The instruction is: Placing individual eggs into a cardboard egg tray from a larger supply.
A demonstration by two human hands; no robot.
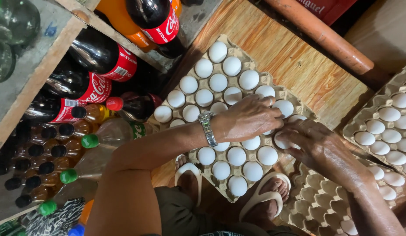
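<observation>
Fingers of the left hand (249,118) are bent downward and laid over the white eggs (218,82) at the right edge of the full egg tray (238,50), their tips touching the shells; whether an egg is actually gripped beneath them cannot be told. Fingers of the right hand (319,146) are curled around a single egg (281,140) at that same edge, just beside the left fingertips. A metal wristwatch (207,128) is worn on the left wrist. The full tray, of grey-brown pulp, is set on a wooden surface (294,61) and is filled with white eggs in rows. A partly emptied egg tray (319,205) is seen under the right forearm, with a few eggs remaining along its right edge, and a further filled tray (388,118) is placed at the far right. Feet in white sandals (260,199) are visible below the full tray. Dark soda bottles (98,57) with red labels and smaller bottles with green caps (89,140) are stacked at the left.
</observation>
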